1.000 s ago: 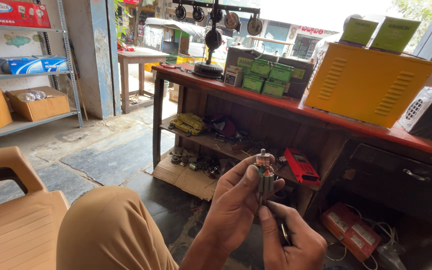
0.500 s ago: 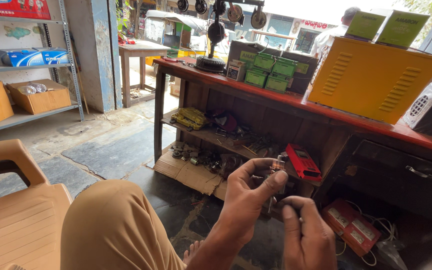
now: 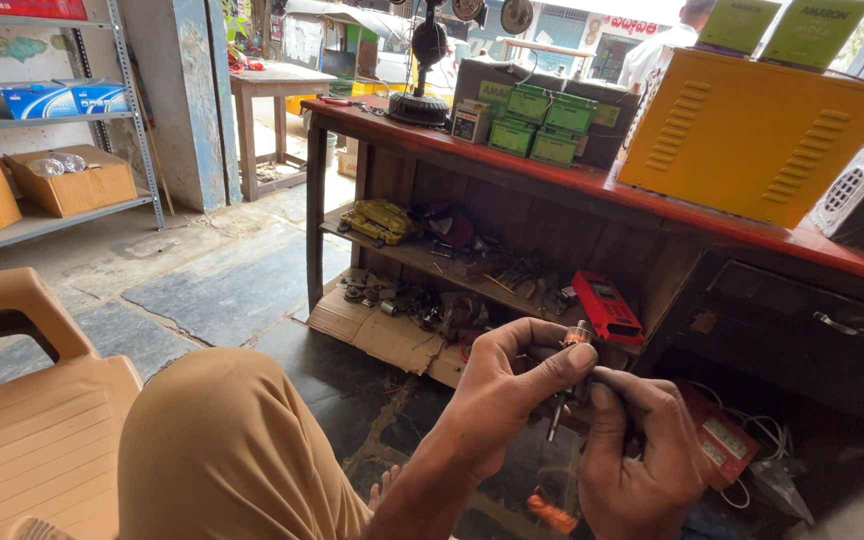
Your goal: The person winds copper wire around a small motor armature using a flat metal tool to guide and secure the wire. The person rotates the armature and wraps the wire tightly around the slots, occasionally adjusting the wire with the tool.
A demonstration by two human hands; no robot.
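Left hand (image 3: pixel 507 385) fingers clamp a small metal cylindrical part (image 3: pixel 574 345); right hand (image 3: pixel 637 450) fingers pinch its thin shaft (image 3: pixel 555 420).

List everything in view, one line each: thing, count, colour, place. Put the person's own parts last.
Small metal part: one, silvery with a copper end, held between both hands.
Workbench: one, red-topped wood, ahead.
Yellow metal box: one, yellow, on the bench at right.
Green boxes: several, green, on the bench at centre.
Red tool: one, red, on the lower shelf.
Cardboard sheet: one, brown, on the floor under the bench.
Plastic chair: one, tan, at left.
Metal rack: one, grey, far left, holding cardboard boxes.
Knee: one, in tan cloth, bottom centre.
Left hand: fingers around the part.
Right hand: fingers pinching its lower end.
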